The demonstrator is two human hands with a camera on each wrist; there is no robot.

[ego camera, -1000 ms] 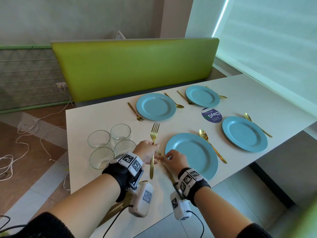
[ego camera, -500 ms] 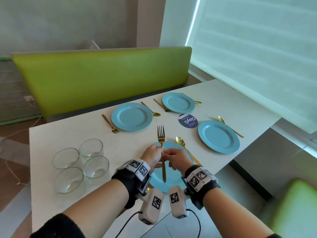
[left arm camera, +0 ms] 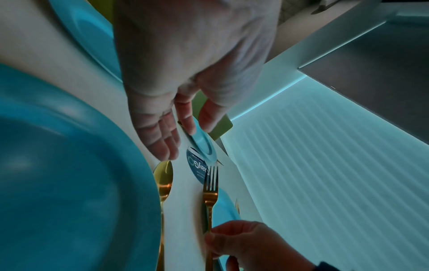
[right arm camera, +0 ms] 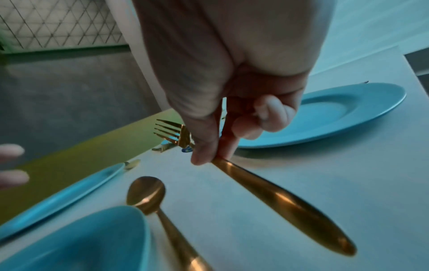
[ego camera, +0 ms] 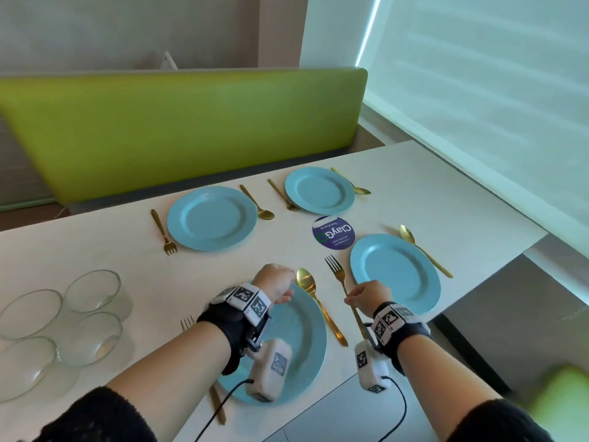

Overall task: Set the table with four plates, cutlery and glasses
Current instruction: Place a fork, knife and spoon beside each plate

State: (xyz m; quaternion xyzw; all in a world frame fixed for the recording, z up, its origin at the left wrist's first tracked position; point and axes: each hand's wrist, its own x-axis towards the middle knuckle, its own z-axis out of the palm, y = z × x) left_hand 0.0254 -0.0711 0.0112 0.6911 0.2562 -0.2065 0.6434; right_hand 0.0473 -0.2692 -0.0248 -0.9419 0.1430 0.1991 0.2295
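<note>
Gold-coloured metal fork [ego camera: 342, 287] is pinched at mid-handle by the right hand [ego camera: 369, 296], thumb against forefinger, and carried between the near-edge plate [ego camera: 296, 349] with its spoon [ego camera: 315, 301] and the plate [ego camera: 395, 272] toward the table's [ego camera: 79, 250] right edge. The left hand [ego camera: 274, 282] is held slack-fingered and empty above the near plate. The fork is judged rigid, light and smooth, hence liable to swivel; a hold near its balance point is advised.

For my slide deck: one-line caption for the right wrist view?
Right hand pinches a gold fork above the table, between two blue plates.
</note>
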